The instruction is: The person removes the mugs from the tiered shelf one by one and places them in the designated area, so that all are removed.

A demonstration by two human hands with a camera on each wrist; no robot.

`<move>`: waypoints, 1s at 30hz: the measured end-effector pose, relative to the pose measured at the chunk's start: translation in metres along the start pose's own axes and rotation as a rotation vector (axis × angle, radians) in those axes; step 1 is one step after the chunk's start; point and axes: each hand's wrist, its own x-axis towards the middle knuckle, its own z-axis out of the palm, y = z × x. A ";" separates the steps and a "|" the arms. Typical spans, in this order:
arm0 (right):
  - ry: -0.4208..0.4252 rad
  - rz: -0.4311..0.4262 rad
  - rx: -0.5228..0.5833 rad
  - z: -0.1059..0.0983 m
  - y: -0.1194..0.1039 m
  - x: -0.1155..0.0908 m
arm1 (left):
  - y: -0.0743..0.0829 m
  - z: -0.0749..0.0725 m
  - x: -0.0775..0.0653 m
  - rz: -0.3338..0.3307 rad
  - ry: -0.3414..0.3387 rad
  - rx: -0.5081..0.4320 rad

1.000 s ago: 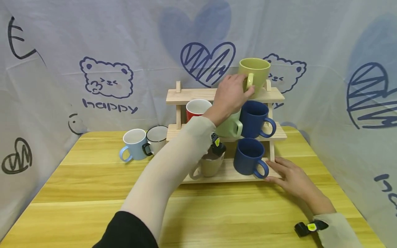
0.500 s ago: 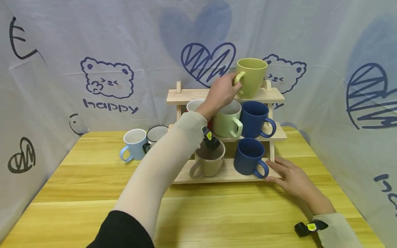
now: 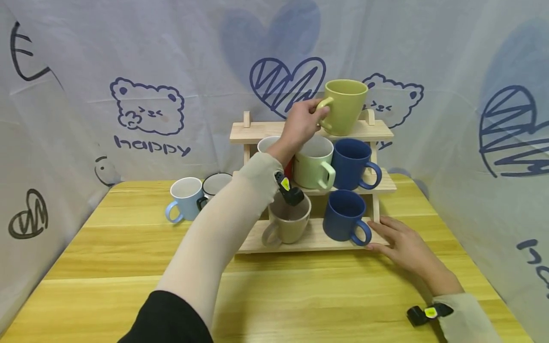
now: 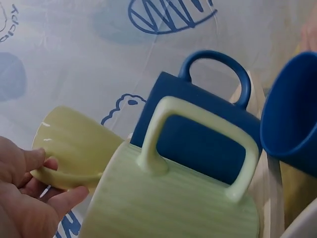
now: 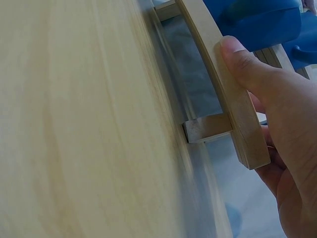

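Observation:
My left hand [image 3: 301,123] pinches the handle of a yellow-green mug [image 3: 346,108] at the right part of the top shelf [image 3: 268,131] of a three-tier wooden rack. In the left wrist view, thumb and fingers close round that handle while the yellow-green mug [image 4: 77,141] leans sideways in the picture. My right hand [image 3: 405,247] grips the right end of the bottom shelf [image 3: 315,236]; in the right wrist view its thumb lies on top of the wooden board [image 5: 242,119], with fingers beneath. A light green mug [image 3: 312,166] stands below the left hand on the middle shelf.
Beside the light green mug are a blue mug [image 3: 351,164] and a partly hidden red one [image 3: 288,170]. On the bottom shelf stand a beige mug [image 3: 291,226] and another blue mug [image 3: 343,219]. Left of the rack, a light blue mug [image 3: 188,200] and a black-rimmed mug [image 3: 216,183] stand on the table.
The yellow-green mug has shifted slightly left and its handle has swung round to the left, with my left hand moving left along with it. The right hand has stayed on the rack.

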 end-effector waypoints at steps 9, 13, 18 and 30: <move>0.027 -0.024 0.012 -0.001 -0.001 0.002 | -0.001 -0.005 -0.004 -0.071 0.095 -0.214; 0.024 -0.019 0.010 -0.001 -0.002 0.002 | -0.001 -0.009 -0.006 -0.072 0.098 -0.214; 0.007 0.005 0.003 -0.001 -0.002 0.001 | -0.002 -0.014 -0.009 -0.092 0.079 -0.276; -0.001 0.024 0.009 0.001 -0.001 0.000 | -0.010 -0.023 -0.014 -0.128 0.139 -0.442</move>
